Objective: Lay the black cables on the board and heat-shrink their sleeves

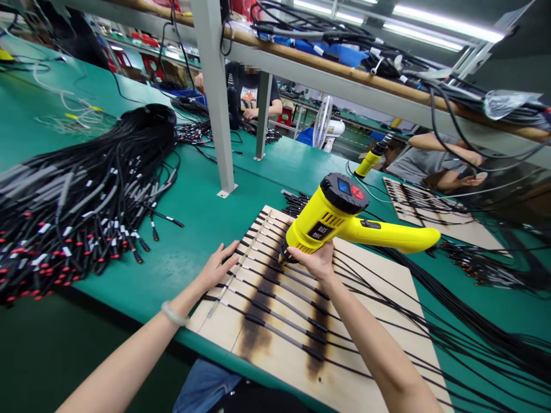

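Observation:
My right hand (316,261) is wrapped round the lower barrel of a yellow heat gun (316,221), whose nozzle points down at the cables. Its handle sticks out to the right, and a small blue display shows on its black top. Beneath it, black cables (275,312) with grey sleeves lie side by side across a pale wooden board (383,269), which has dark scorched bands. My left hand (218,265) rests at the board's left edge with its fingers stretched out over the cable ends, holding nothing that I can see.
A thick bundle of black cables (107,166) with red-tipped ends lies on the green table (189,206) at left. Grey posts (215,103) carry a cable-laden shelf. To the right are a second heat gun (372,158) and board (413,209). Two people sit across.

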Action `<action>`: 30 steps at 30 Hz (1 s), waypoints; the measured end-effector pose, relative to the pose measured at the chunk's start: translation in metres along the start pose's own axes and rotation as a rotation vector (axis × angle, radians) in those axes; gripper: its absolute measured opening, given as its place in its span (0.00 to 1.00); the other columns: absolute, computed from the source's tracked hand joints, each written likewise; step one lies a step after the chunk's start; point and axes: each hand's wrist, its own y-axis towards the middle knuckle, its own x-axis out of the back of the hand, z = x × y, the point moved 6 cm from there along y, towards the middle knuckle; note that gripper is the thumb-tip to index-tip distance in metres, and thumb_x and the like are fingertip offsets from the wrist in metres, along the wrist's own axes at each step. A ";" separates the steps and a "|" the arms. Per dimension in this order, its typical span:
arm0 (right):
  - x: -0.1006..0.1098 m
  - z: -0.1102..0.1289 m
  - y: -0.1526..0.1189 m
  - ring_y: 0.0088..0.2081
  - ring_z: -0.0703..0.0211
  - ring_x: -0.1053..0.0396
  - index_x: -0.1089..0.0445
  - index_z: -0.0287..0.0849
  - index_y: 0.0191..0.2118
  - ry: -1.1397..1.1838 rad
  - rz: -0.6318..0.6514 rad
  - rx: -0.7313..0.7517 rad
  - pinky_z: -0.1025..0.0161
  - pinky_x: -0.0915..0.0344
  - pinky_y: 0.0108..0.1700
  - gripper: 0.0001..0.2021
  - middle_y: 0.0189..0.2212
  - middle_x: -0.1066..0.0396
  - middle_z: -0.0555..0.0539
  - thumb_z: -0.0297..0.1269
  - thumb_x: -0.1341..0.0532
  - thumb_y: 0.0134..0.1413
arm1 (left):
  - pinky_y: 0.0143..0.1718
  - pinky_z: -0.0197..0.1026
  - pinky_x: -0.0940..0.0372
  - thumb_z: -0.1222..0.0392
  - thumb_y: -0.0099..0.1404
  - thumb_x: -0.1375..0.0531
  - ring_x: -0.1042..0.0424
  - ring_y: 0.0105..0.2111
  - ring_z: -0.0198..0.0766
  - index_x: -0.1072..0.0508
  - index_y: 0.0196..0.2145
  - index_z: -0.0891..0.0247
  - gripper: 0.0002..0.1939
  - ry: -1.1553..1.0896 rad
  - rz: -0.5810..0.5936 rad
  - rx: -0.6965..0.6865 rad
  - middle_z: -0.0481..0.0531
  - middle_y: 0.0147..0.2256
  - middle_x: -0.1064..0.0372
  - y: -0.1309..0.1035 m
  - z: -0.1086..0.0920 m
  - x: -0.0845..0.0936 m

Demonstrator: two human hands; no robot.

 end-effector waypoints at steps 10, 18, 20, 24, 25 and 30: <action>0.007 0.004 -0.011 0.35 0.48 0.25 0.29 0.43 0.35 -0.023 -0.062 0.008 0.50 0.27 0.43 0.21 0.34 0.23 0.44 0.41 0.27 0.29 | 0.64 0.59 0.61 0.25 0.56 0.56 0.46 0.61 0.54 0.37 0.59 0.66 0.47 0.012 0.016 0.006 0.59 0.60 0.44 0.001 -0.002 0.001; 0.016 0.011 -0.034 0.34 0.49 0.25 0.28 0.41 0.34 -0.062 -0.055 -0.019 0.50 0.27 0.43 0.19 0.31 0.24 0.45 0.41 0.28 0.32 | 0.64 0.54 0.58 0.26 0.56 0.53 0.49 0.62 0.52 0.39 0.59 0.72 0.49 0.041 -0.073 0.102 0.63 0.61 0.47 -0.024 -0.006 0.018; 0.015 0.009 -0.037 0.34 0.49 0.25 0.28 0.41 0.33 -0.053 -0.063 -0.021 0.51 0.26 0.43 0.19 0.32 0.24 0.45 0.40 0.27 0.31 | 0.64 0.55 0.58 0.26 0.57 0.54 0.48 0.62 0.52 0.37 0.59 0.70 0.47 0.009 -0.041 0.125 0.61 0.60 0.46 -0.032 -0.006 0.016; 0.012 0.004 -0.038 0.35 0.49 0.25 0.28 0.42 0.34 -0.045 -0.063 -0.013 0.51 0.27 0.43 0.19 0.32 0.24 0.45 0.40 0.27 0.30 | 0.64 0.59 0.60 0.26 0.57 0.55 0.47 0.61 0.55 0.34 0.57 0.65 0.45 -0.010 -0.006 0.108 0.57 0.59 0.43 -0.040 -0.008 0.009; 0.011 0.003 -0.038 0.35 0.49 0.25 0.28 0.42 0.33 -0.044 -0.047 -0.012 0.51 0.27 0.44 0.19 0.31 0.24 0.45 0.40 0.27 0.31 | 0.64 0.60 0.60 0.26 0.57 0.55 0.47 0.61 0.55 0.34 0.57 0.66 0.46 -0.009 -0.004 0.104 0.58 0.59 0.43 -0.041 -0.009 0.008; 0.010 0.003 -0.038 0.37 0.48 0.25 0.27 0.42 0.32 -0.041 -0.048 0.004 0.50 0.27 0.45 0.17 0.31 0.23 0.46 0.39 0.27 0.31 | 0.63 0.61 0.62 0.27 0.58 0.54 0.49 0.62 0.55 0.36 0.58 0.64 0.44 -0.010 -0.002 0.092 0.56 0.60 0.45 -0.041 -0.009 0.006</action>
